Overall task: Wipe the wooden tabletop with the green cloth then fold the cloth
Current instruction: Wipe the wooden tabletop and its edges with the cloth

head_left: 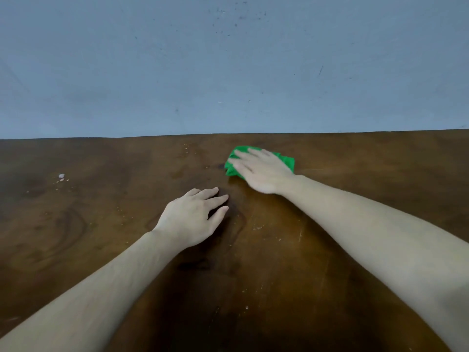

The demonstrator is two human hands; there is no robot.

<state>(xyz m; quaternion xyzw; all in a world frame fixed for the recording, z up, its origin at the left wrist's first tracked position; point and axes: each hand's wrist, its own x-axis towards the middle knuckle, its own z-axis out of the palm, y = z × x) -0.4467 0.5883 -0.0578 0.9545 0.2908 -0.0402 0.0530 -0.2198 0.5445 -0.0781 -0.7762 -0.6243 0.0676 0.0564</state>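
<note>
My right hand (264, 171) presses flat on the green cloth (288, 162), fingers straight and spread, its grip released rather than curled round the fabric; the cloth lies bunched beneath the palm toward the far edge of the wooden surface (101, 224), right of centre, with crumpled green showing past the fingertips and beside the wrist. My left hand (194, 215) rests palm down on the bare wood nearer to me, well apart from the cloth, fingers loosely extended and pointing toward the right, grip released and holding nothing. Both forearms are bare and reach in from the bottom corners of the view. The dark brown wood shows swirling grain, a faint wet sheen and smears just left of the cloth, and pale specks scattered across it. A small white crumb (61, 176) sits far out on the left side, with smaller bits close by. Behind the surface stands a blue-grey wall (228, 67), scuffed with dark marks near the top.
</note>
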